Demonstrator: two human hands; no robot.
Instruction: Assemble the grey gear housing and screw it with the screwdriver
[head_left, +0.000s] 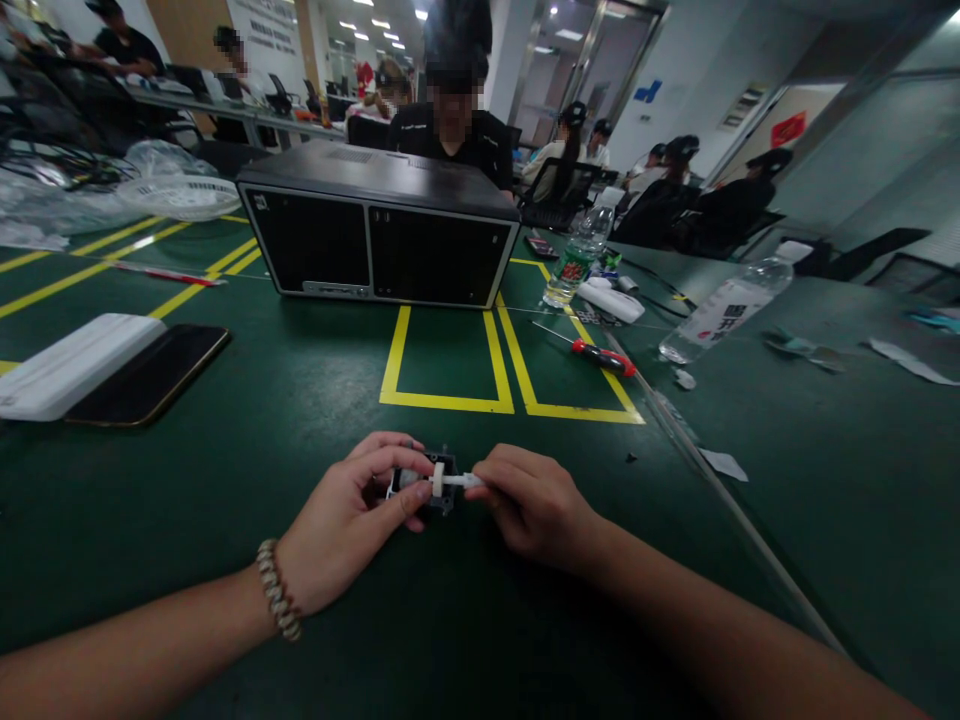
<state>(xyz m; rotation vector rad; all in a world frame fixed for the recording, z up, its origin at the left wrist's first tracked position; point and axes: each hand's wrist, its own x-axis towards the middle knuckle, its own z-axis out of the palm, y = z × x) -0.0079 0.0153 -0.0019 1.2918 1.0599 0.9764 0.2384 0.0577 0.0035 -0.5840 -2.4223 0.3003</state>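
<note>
Left fingers (pixel 406 507) clasp a dark plastic assembly (pixel 448 498), seemingly steadying it. Right fingers (pixel 496 477) pinch a slim white rod (pixel 458 481) projecting right of it.

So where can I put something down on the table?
The yellow-taped rectangle before the boxy black case is bare; so is the green tabletop between the flat black phone and the left hand, which holds a small grey-white part. It's crowded right of the case: clear plastic bottles, red-black screwdriver.
</note>
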